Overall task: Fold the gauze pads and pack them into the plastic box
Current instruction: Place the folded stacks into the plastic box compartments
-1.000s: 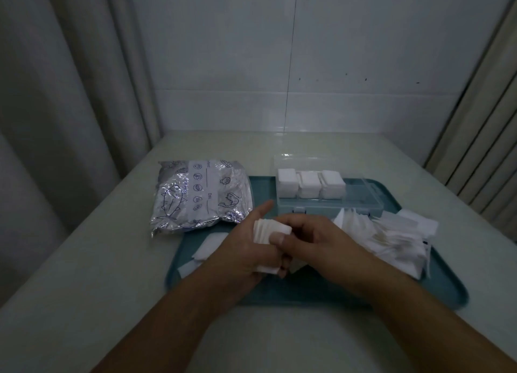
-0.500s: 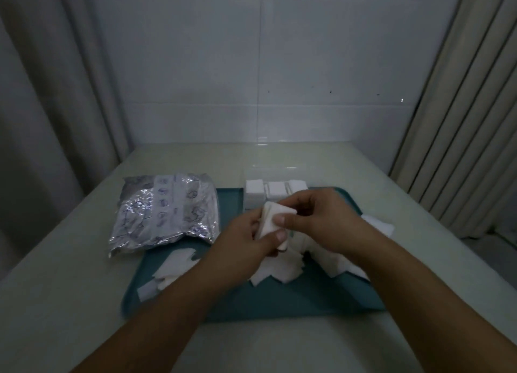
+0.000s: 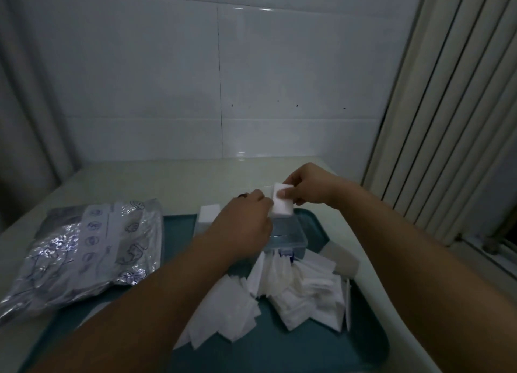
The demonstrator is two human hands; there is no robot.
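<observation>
While my right hand pinches the folded gauze pad just above the plastic box, my left hand touches its lower edge, fingers curled; whether they really grip it I cannot tell. I hold it upright so it can slide in beside the packed pads.

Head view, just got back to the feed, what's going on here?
A person is packing gauze. The right hand pinches a folded gauze pad above the clear plastic box on the teal tray, and the left hand touches its side. Loose unfolded gauze squares lie on the tray; a foil packet sits left.
</observation>
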